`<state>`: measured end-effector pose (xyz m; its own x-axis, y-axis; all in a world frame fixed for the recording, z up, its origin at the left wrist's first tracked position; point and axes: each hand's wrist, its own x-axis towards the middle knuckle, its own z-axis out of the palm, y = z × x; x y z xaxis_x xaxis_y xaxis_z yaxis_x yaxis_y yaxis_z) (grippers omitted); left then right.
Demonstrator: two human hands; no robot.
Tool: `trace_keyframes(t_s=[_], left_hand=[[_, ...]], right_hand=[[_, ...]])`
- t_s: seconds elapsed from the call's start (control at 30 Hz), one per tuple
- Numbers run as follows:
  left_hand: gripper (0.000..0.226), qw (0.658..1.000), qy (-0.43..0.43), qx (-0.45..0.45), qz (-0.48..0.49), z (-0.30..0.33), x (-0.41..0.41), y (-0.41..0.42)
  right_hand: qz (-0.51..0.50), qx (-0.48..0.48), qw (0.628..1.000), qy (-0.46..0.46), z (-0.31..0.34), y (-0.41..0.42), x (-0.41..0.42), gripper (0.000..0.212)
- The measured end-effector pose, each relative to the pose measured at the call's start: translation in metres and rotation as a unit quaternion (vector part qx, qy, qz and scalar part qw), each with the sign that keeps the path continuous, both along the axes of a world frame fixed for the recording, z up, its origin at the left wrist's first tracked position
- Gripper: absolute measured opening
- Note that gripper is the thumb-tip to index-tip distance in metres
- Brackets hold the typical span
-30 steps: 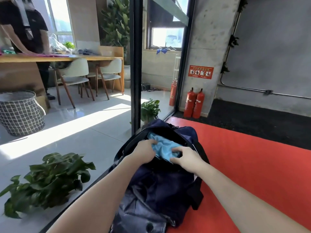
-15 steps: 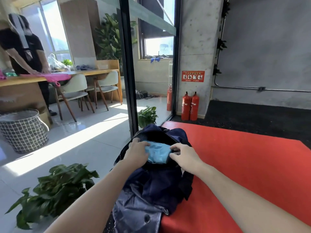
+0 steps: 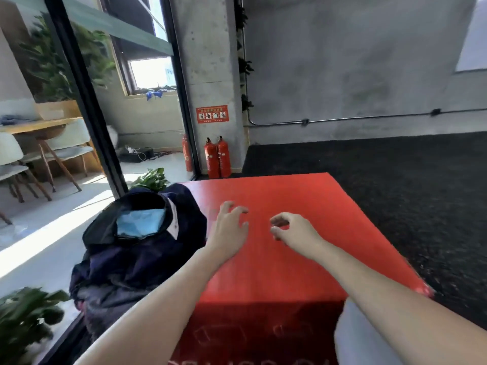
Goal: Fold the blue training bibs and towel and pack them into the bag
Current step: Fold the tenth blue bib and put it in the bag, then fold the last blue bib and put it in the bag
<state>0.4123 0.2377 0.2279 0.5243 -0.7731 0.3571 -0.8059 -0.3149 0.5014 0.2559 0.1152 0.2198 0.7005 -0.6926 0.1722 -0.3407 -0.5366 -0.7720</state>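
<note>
Left of our 2 empty, loosely curled hands, left hand point(image 3: 228, 227) and right hand point(image 3: 291, 229): blue cloth point(image 3: 139, 224) packed in bag point(image 3: 137, 248); nothing unpacked visible.

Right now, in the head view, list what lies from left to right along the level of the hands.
Navy bag with the blue folded cloth in its mouth → left hand → right hand, both hands over the red mat → dark floor.
</note>
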Motion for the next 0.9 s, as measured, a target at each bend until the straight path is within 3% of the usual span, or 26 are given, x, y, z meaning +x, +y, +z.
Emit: trace_keyframes(t_s=[0.23,0.47,0.67,0.9], left_hand=[[0.033,0.991,0.057,0.001,-0.121,-0.022,-0.165,-0.094],[0.038,0.943,0.021,0.165,-0.288,-0.067,-0.327,-0.148],[0.033,0.898,-0.004,0.304,-0.319,-0.141,-0.396,-0.168],[0.031,0.858,0.004,0.431,-0.281,-0.225,-0.407,-0.179]], right_hand=[[-0.174,0.036,0.984,0.025,-0.043,-0.053,-0.194,0.008],[-0.293,0.116,0.946,0.072,-0.113,-0.069,-0.342,0.013],[-0.319,0.192,0.919,0.128,-0.198,-0.074,-0.403,0.011],[-0.296,0.276,0.896,0.183,-0.298,-0.083,-0.421,0.015]])
